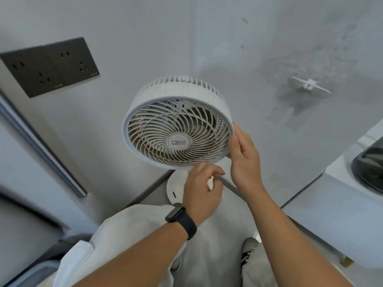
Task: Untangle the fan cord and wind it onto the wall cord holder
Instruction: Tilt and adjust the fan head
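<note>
A white round fan point(178, 125) with a spiral grille stands in the middle, its round base point(175, 190) on the floor below the head. My right hand point(243, 156) holds the fan head's right rim, thumb on the front edge. My left hand point(202, 187), with a black watch on the wrist, is curled below the fan head and pinches a small white piece of the cord point(211, 183). The rest of the cord is hidden. A white cord holder point(308, 86) with two arms is fixed to the wall at the upper right.
A dark double socket plate point(51, 67) sits on the wall at the upper left. A white appliance point(342, 204) with a dark round door stands at the right. A grey door frame point(41, 146) runs along the left. My legs and a shoe point(247, 253) are below.
</note>
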